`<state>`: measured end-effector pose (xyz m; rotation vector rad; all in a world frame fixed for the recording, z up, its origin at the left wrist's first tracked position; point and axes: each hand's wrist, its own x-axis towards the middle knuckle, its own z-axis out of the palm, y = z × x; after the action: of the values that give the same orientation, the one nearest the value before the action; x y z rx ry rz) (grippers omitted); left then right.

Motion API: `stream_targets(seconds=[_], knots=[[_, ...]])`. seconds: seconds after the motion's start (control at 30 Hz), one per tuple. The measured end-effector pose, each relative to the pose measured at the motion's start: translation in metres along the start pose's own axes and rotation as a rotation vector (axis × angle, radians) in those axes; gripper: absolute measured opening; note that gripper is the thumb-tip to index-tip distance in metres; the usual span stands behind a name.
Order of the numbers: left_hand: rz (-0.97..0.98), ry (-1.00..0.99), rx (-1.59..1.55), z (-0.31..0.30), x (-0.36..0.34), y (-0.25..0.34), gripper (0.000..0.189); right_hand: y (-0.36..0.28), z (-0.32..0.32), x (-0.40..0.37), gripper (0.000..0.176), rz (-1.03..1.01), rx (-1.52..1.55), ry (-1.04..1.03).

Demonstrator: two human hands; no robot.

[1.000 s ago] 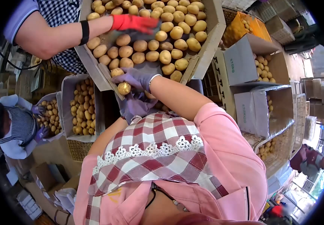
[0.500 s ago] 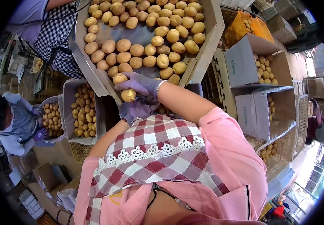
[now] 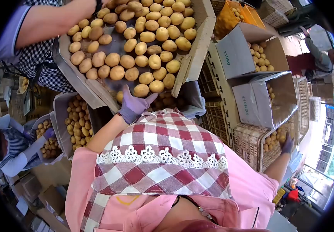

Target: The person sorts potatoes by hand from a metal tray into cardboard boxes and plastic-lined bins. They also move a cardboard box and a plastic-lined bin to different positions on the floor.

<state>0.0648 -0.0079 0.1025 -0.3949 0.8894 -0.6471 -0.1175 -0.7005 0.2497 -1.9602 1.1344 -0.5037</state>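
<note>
My left hand (image 3: 133, 105), in a purple glove, is at the near opening of the sorting tray (image 3: 199, 50), its thumb and fingers spread apart. Loose potatoes (image 3: 141, 91) lie right by its fingertips. My right hand (image 3: 287, 144), also gloved, reaches far out to the right, at the side of a plastic crate (image 3: 248, 143) with potatoes (image 3: 272, 141) in it. Its fingers look stretched out beside the potatoes there, partly in shadow. Under the tray's opening, more potatoes (image 3: 167, 101) sit in a lined container.
Two cardboard boxes (image 3: 234, 50) (image 3: 252, 102) of potatoes stand at the right. A box of potatoes (image 3: 78, 120) stands left of me. Another person's arm (image 3: 54, 23) reaches over the tray, and a co-worker (image 3: 14, 145) handles potatoes at far left. An orange crate (image 3: 229, 21) is beyond.
My right hand has gone from the tray's opening, where it held two potatoes, to the crate at right. My left hand now spreads at the opening. Another person's arm has come over the tray.
</note>
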Motion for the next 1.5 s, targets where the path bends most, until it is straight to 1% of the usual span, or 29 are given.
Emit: stream_targets(seconds=[0.07, 0.13, 0.2, 0.23, 0.27, 0.3, 0.33, 0.37, 0.4, 0.43, 0.47, 0.5, 0.6, 0.63, 0.7, 0.8, 0.9, 0.93, 0.97, 1.0, 1.03, 1.1, 1.13, 1.17, 1.23, 1.3, 1.37, 1.43, 1.5], knots=[[0.348, -0.313, 0.843, -0.01, 0.013, 0.004, 0.088, 0.011, -0.002, 0.008, 0.051, -0.039, -0.354, 0.194], [0.453, -0.422, 1.049, -0.016, 0.019, 0.007, 0.08, 0.02, 0.002, 0.023, 0.055, -0.083, -0.694, 0.389], [0.3, -0.329, 0.617, -0.006, 0.006, -0.01, 0.073, -0.012, 0.05, 0.029, 0.045, -0.395, -0.498, 0.24], [0.271, -0.305, 0.565, -0.009, 0.005, -0.01, 0.078, -0.075, 0.119, 0.004, 0.035, -0.656, -0.113, -0.01], [0.241, -0.282, 0.513, -0.014, 0.011, -0.002, 0.083, -0.162, 0.182, -0.072, 0.032, -0.802, -0.238, -0.121], [0.211, -0.262, 0.462, -0.017, 0.013, 0.002, 0.089, -0.182, 0.246, -0.094, 0.026, -1.126, -0.044, -0.135], [0.103, -0.155, 0.242, -0.012, 0.006, -0.001, 0.091, -0.218, 0.287, -0.131, 0.027, -1.21, 0.001, -0.469], [0.143, -0.114, 0.334, -0.013, 0.005, -0.002, 0.093, -0.232, 0.339, -0.151, 0.034, -1.463, 0.053, -0.619], [0.187, -0.074, 0.422, -0.015, 0.005, -0.003, 0.095, -0.242, 0.382, -0.181, 0.031, -1.446, 0.102, -0.833], [0.233, -0.031, 0.503, -0.019, 0.003, -0.007, 0.097, -0.265, 0.408, -0.219, 0.016, -1.581, -0.157, -0.819], [0.359, 0.069, 0.642, -0.016, -0.007, -0.023, 0.1, -0.276, 0.439, -0.244, 0.017, -1.608, -0.478, -0.899], [0.39, 0.11, 0.675, -0.02, -0.009, -0.026, 0.102, -0.277, 0.467, -0.255, 0.018, -1.613, -0.804, -0.966], [0.38, -0.035, 0.635, -0.035, -0.019, -0.024, 0.104, -0.282, 0.498, -0.277, 0.023, -1.465, -0.899, -0.912], [0.353, -0.044, 0.506, -0.04, -0.019, -0.021, 0.101, -0.286, 0.5, -0.277, 0.025, -1.439, -0.955, -0.983], [0.355, -0.052, 0.561, -0.044, -0.02, -0.02, 0.105, -0.293, 0.5, -0.277, 0.027, -1.423, -0.977, -1.068], [0.422, -0.066, 0.523, -0.04, -0.013, -0.026, 0.104, -0.293, 0.531, -0.274, 0.032, -1.407, -1.049, -1.159], [0.399, -0.031, 0.414, -0.027, -0.018, -0.033, 0.104, -0.295, 0.519, -0.271, 0.038, -1.344, -0.84, -1.197], [0.31, -0.095, 0.323, -0.04, -0.007, -0.013, 0.105, -0.293, 0.51, -0.269, 0.04, -1.262, -0.701, -1.222], [0.319, -0.069, 0.359, -0.036, -0.009, -0.014, 0.106, -0.287, 0.508, -0.259, 0.038, -0.978, -0.472, -1.454], [0.326, -0.043, 0.393, -0.031, -0.012, -0.019, 0.106, -0.288, 0.49, -0.257, 0.038, -0.604, -0.215, -1.606], [0.334, -0.023, 0.429, -0.026, -0.012, -0.022, 0.107, -0.289, 0.471, -0.257, 0.038, -0.224, 0.048, -1.701], [0.287, -0.052, 0.414, -0.026, -0.007, -0.016, 0.108, -0.275, 0.457, -0.254, 0.039, 0.061, 0.456, -1.709], [0.274, -0.061, 0.394, -0.024, -0.007, -0.016, 0.109, -0.268, 0.452, -0.252, 0.04, 0.115, 0.589, -1.776], [0.264, -0.069, 0.375, -0.021, -0.006, -0.017, 0.109, -0.259, 0.449, -0.252, 0.042, 0.157, 0.703, -1.771], [0.251, -0.07, 0.374, -0.019, -0.005, -0.015, 0.113, -0.236, 0.459, -0.247, 0.04, 0.188, 0.876, -1.865], [0.214, -0.111, 0.406, -0.022, -0.003, -0.008, 0.114, -0.236, 0.448, -0.252, 0.046, 0.199, 0.913, -1.828], [0.227, -0.145, 0.448, -0.024, -0.001, -0.007, 0.114, -0.246, 0.438, -0.25, 0.048, 0.447, 1.029, -1.92], [0.241, -0.14, 0.497, -0.024, -0.001, -0.008, 0.112, -0.252, 0.432, -0.25, 0.049, 0.393, 1.034, -1.865], [0.193, -0.198, 0.521, -0.028, 0.002, -0.004, 0.112, -0.276, 0.406, -0.241, 0.048, 0.185, 0.988, -1.705]])
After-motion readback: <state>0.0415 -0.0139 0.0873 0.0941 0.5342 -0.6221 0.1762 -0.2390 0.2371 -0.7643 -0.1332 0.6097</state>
